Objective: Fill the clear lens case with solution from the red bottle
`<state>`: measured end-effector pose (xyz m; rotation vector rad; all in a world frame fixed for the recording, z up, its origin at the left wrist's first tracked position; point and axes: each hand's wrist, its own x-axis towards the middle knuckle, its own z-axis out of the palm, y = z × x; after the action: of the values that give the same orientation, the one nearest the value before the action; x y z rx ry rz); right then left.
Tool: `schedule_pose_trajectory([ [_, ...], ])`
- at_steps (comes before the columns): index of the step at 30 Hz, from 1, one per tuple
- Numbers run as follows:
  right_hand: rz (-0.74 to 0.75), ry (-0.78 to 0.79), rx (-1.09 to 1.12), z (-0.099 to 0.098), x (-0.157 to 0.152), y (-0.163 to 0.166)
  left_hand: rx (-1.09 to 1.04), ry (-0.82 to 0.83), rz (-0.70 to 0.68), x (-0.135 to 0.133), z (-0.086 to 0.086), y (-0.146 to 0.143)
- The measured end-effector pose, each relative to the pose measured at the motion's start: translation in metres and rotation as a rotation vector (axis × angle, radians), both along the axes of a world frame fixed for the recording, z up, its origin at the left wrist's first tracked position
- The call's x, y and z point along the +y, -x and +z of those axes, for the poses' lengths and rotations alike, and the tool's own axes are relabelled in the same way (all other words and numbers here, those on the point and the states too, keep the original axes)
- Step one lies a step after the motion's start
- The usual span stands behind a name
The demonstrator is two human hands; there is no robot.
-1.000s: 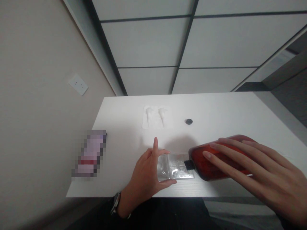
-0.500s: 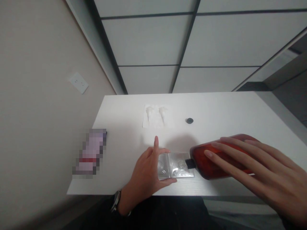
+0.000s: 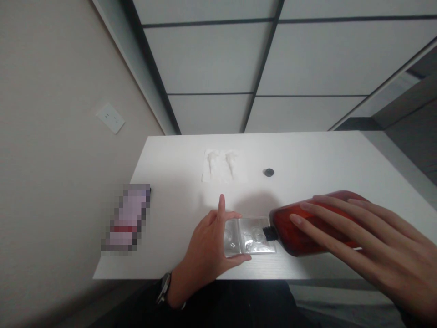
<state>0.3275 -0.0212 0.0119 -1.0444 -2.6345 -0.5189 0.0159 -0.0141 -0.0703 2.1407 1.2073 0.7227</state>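
Note:
My left hand [image 3: 210, 243] grips a clear plastic tray [image 3: 247, 248] by its edges, thumb on the near side and fingers on the far side, with the index finger raised. Shallow moulded compartments show in the tray; its left end is hidden under my palm. My right hand [image 3: 372, 246] is wrapped round a reddish-brown bottle [image 3: 293, 237] that is tipped over to the left. The bottle's black neck [image 3: 269, 233] is over the right compartment of the tray. I cannot make out any liquid leaving it.
A small dark round cap [image 3: 269, 172] lies on the white table [image 3: 177, 200]. Left of it is a white sheet [image 3: 219, 175] bearing two pale, crumpled-looking shapes. A blurred-out pinkish object [image 3: 131, 207] rests at the left edge. A wall and panelled doors [image 3: 211, 59] stand behind.

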Motion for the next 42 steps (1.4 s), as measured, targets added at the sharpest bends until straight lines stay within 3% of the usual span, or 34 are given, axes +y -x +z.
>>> schedule_pose_trajectory([
  [15, 0.015, 0.053, 0.063, -0.005, 0.004, 0.006, 0.017, 0.029, -0.026, 0.002, 0.003, 0.001],
  [20, -0.023, 0.106, 0.241, -0.033, 0.000, 0.001, 0.058, 0.047, -0.014, 0.002, 0.000, 0.003],
  [24, -0.102, 0.255, 0.556, -0.067, -0.007, 0.000, 0.032, 0.055, -0.002, 0.003, -0.004, 0.005],
  [30, -0.306, 0.484, 1.150, -0.112, -0.019, 0.003, -0.300, -0.007, -0.035, 0.008, 0.010, 0.024],
  [37, -0.362, 0.440, 1.304, -0.139, -0.023, 0.005, -0.418, -0.043, 0.129, -0.002, 0.040, 0.053],
  [42, -0.329, 0.376, 1.312, -0.145, -0.024, 0.001, -0.420, -0.039, 0.185, -0.015, 0.038, 0.055],
])
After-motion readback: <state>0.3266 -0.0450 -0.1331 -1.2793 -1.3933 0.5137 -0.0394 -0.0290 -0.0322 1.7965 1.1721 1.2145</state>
